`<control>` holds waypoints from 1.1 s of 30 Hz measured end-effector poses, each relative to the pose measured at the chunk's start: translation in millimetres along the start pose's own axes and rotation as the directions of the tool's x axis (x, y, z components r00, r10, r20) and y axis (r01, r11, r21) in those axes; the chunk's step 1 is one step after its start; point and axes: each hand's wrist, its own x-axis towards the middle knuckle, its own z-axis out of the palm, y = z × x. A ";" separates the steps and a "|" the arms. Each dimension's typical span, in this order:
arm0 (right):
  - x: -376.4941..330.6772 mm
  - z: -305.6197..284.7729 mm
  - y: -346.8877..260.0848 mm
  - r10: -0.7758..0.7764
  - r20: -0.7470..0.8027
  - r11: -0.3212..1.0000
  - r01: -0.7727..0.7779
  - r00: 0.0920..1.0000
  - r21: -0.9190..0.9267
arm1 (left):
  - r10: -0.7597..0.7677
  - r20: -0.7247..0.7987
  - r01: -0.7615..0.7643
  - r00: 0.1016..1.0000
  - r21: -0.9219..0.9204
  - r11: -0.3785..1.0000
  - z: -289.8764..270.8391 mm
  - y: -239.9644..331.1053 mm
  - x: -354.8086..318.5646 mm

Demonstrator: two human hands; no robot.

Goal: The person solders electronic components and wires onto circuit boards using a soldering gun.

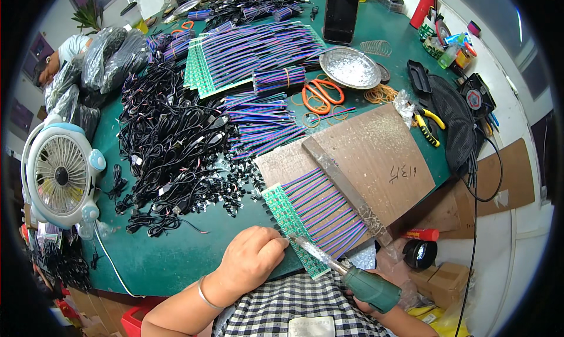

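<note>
My left hand (pixel 251 259) rests at the near edge of the green table, fingers curled against the lower end of a strip of small green circuit boards (pixel 294 226). Purple, blue and green wires (pixel 326 211) run from the boards over a brown board (pixel 376 155) under a metal bar (pixel 346 193). My right hand (pixel 376 306) is mostly hidden below; it grips a green-handled soldering iron (pixel 367 287) whose tip (pixel 296 239) touches the boards beside my left fingers.
A heap of black cables (pixel 170 149) lies left of centre. Bundles of coloured wires with boards (pixel 247 55), orange scissors (pixel 320 95), a metal dish (pixel 351 67), a black phone (pixel 341 11) and yellow pliers (pixel 427 125) sit farther back. A white fan (pixel 61 175) stands left; another person (pixel 56 61) is far left.
</note>
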 end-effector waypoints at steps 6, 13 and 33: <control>6.7 4.2 -4.9 -0.010 -0.100 0.998 0.003 0.995 -0.070 | 0.003 -0.008 -0.003 1.000 -0.025 1.000 5.6 -2.0 2.4; 2.0 0.3 -17.5 0.529 0.090 0.803 -0.532 0.844 0.269 | -0.003 -0.033 0.002 0.999 -0.019 1.000 5.0 -0.9 1.5; 1.0 -8.7 -14.8 0.162 0.118 0.975 -0.178 0.980 0.134 | -0.001 0.036 0.003 0.999 -0.039 0.999 3.1 -2.9 -0.7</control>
